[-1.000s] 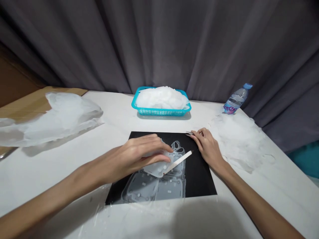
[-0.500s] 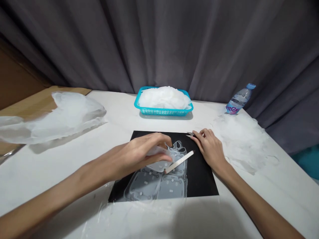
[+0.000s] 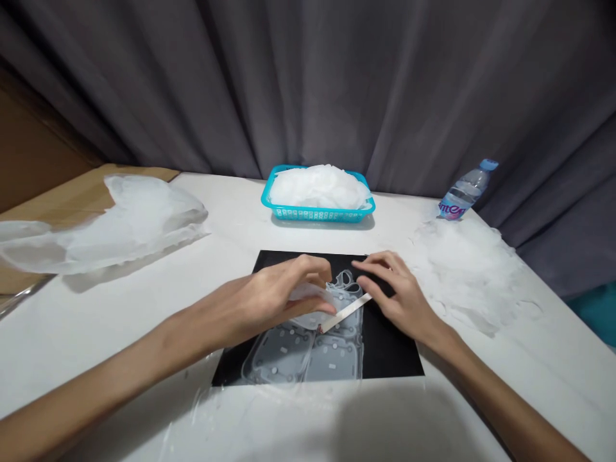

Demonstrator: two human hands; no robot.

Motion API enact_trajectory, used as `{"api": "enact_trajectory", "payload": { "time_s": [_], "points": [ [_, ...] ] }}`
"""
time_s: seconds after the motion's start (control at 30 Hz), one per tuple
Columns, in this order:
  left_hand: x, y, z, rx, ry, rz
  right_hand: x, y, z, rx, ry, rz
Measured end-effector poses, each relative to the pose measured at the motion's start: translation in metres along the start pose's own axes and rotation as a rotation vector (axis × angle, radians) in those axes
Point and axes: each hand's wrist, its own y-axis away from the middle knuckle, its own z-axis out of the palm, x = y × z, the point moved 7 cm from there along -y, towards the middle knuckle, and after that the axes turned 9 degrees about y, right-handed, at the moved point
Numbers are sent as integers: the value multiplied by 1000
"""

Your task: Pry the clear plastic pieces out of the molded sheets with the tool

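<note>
A black mat lies on the table with translucent molded plastic pieces on it. My left hand is over the mat, fingers curled round a translucent plastic piece. Beside its fingertips, a thin white stick slants across the plastic, its near end dark. At the stick's far end is my right hand, with thumb and index finger apart and nothing visible between them. Whatever lies beneath its palm is hidden.
A blue basket heaped with white fluffy material stands at the back. Thin white plastic is piled at the right near a water bottle. At the left, a white plastic bag lies partly over cardboard.
The pointed metal tool at my right fingertips is no longer visible. My right hand has moved left to the stick's far end, and its fingers have spread. My left hand has barely moved.
</note>
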Motion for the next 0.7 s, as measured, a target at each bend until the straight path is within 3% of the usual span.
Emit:
{"api": "enact_trajectory", "payload": {
  "time_s": [0.07,0.13,0.3,0.4,0.57,0.7],
  "points": [
    [-1,0,1,-2,-25,21,-27,3,2,-96,-332,-53],
    [4,1,3,-12,-40,100,-48,7,-2,-69,-495,-79],
    [25,3,0,10,-14,338,-60,14,-11,105,-450,-34],
    [30,0,-3,0,135,287,-60,15,-19,177,-428,-50],
    [24,-8,5,-73,480,75,-61,15,-25,236,-441,-84],
    [22,-10,17,-103,639,62,-57,17,-24,264,-484,-89]
  ]
}}
